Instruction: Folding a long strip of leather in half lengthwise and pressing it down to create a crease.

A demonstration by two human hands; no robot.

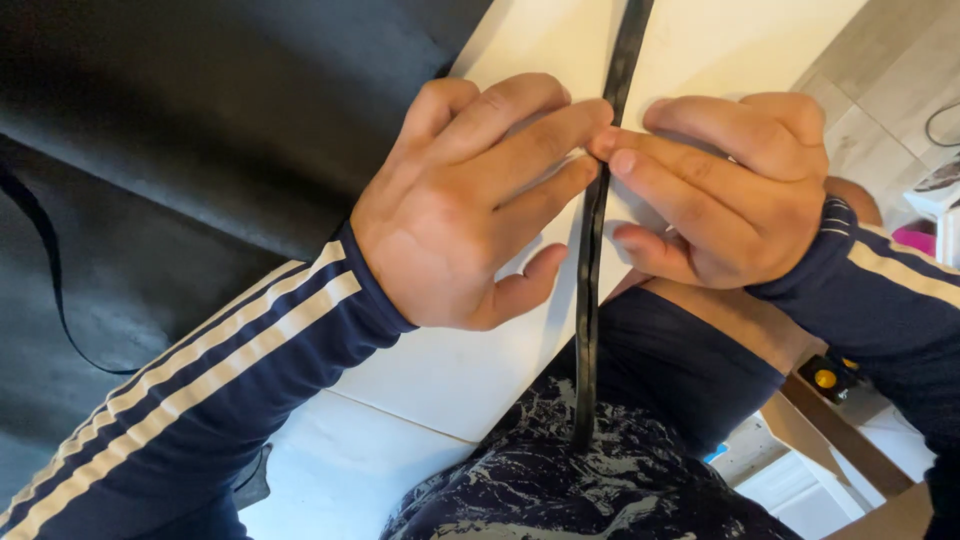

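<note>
We are logging one narrow black strip (592, 250), glossy, running from the top centre of the frame down past the edge of the white bench (450, 380) to the lap at the bottom centre. We are seeing the left hand (470, 205) lying left of centre, its fingers stretched flat and pressing on the strip; this grip is not closing around anything, only bearing down, seemingly to pin the strip against the bench. We are seeing the right hand (730, 190) lying right of centre, fingers curled, their tips meeting the left fingertips at the strip; whether this grip is pinching the strip or merely pushing on it, we cannot tell, since the thumb side is hidden. The two hands meeting at one spot are seemingly keeping the strip straight and flat there. We are noting a large sheet of black fabric (200, 130) filling the upper left, with a thin black cord (50, 270) looping at the left edge. Both arms are wearing navy sleeves (220, 380) with pale stripes. We are finding no packages, labels or signs in legible view; only a small pink object (915, 240) at the right edge and a yellow-capped item (825, 378) at the lower right, both too small to identify.
</note>
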